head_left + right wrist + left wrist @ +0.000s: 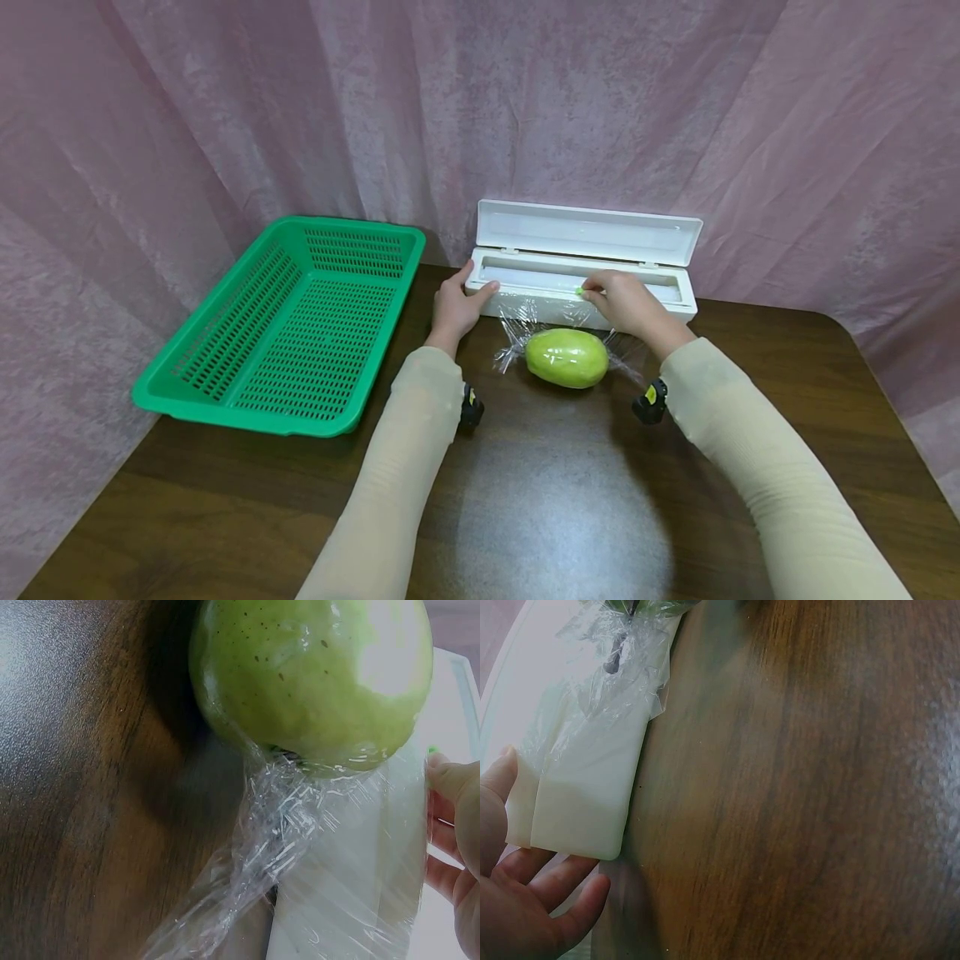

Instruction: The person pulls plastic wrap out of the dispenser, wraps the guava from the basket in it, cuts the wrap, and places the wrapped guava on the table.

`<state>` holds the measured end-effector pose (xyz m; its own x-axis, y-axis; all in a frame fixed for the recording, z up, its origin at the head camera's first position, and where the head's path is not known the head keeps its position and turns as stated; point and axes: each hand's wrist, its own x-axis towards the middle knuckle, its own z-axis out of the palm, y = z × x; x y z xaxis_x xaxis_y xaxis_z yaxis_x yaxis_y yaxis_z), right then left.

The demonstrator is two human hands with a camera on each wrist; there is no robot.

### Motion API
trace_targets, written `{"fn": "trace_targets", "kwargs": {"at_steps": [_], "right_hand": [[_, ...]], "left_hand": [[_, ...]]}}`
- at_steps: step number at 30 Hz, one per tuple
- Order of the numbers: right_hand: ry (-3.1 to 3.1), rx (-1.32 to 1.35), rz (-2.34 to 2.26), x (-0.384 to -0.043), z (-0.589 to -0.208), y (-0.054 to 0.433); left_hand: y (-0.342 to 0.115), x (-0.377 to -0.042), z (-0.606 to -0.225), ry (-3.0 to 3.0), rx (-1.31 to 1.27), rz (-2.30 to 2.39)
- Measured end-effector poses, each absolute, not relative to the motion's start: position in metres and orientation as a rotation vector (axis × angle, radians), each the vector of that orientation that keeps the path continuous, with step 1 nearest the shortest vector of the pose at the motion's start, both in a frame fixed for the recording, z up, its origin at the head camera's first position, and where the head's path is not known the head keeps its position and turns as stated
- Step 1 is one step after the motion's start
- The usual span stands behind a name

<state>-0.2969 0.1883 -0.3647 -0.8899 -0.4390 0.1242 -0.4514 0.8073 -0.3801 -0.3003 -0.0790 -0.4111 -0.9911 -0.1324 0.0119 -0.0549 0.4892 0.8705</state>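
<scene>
Green oval fruit lies on its side on the table, just in front of the white dispenser box. Clear film covers it, bunched and twisted at both ends, and runs back up the box's front. Dark specks on the skin, seen from the right wrist. Whether fruit and box touch, can't tell.

Box lid is up, tilted back on its hinges; a pale roll shows inside the slot. Small bright green tab at the slot's front edge, pinched by the right hand between thumb and fingertips. Left hand grips the box's left end, thumb on the front edge, fingers round the end face.

Both arms in cream sleeves, a small black device at each wrist. Green slotted basket to the left, nothing of the box touching it. Dark wood-grain table under everything, glare near the front. Pinkish velvety curtain hangs behind.
</scene>
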Motion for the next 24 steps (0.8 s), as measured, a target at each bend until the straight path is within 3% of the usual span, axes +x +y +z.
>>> {"fn": "trace_targets", "kwargs": {"at_steps": [24], "right_hand": [[-2.964, 0.719, 0.603, -0.2919, -0.3631, 0.1964]], "left_hand": [[-0.0796, -0.301, -0.412, -2.641, 0.163, -1.555]]}}
